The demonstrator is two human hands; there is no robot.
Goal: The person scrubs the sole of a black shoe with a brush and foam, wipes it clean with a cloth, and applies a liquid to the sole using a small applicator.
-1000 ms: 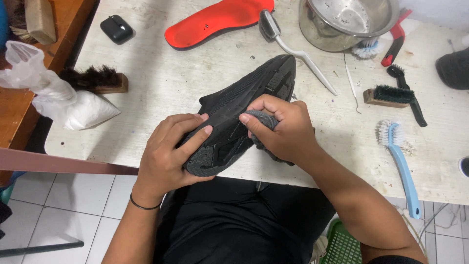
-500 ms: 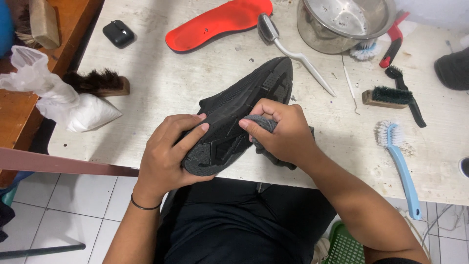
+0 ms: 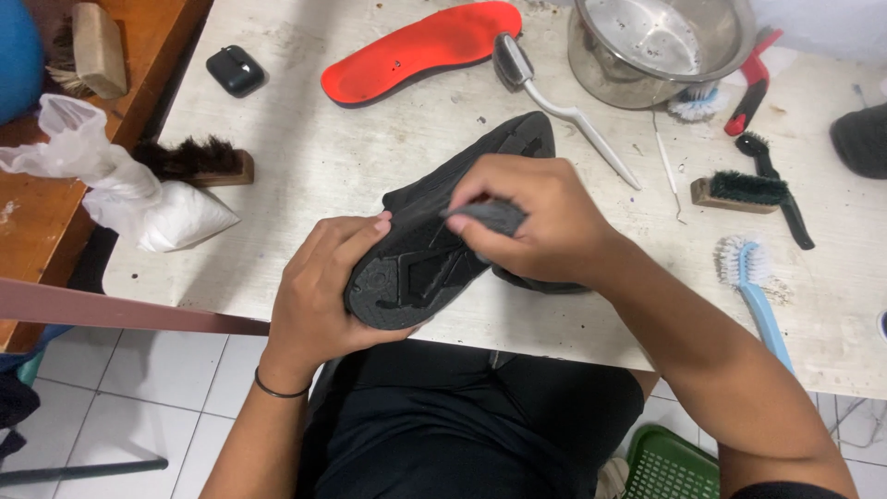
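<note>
In the head view, a black shoe (image 3: 443,236) lies in the middle of the frame, turned with its sole up, just above the near edge of the pale worktop (image 3: 351,157). The left hand (image 3: 328,296) is closed around the heel end of the shoe at the lower left of it, with the thumb on the sole edge. The right hand (image 3: 545,222) is closed on a small grey cloth (image 3: 490,217) and presses it against the side of the shoe near the middle. At the upper centre of the frame lies a red insole (image 3: 425,46), and just right of it a white-handled brush (image 3: 554,102) with a grey head. A metal bowl (image 3: 661,46) stands at the upper right, with a red-handled tool (image 3: 753,83) beside it. Further right are a wooden brush with dark bristles (image 3: 739,191) and a light blue brush (image 3: 753,286) with white bristles. At the left of the frame, a crumpled white plastic bag (image 3: 139,194) lies at the worktop edge, touching a wooden brush with black bristles (image 3: 199,162). A small black case (image 3: 235,70) sits at the upper left.
</note>
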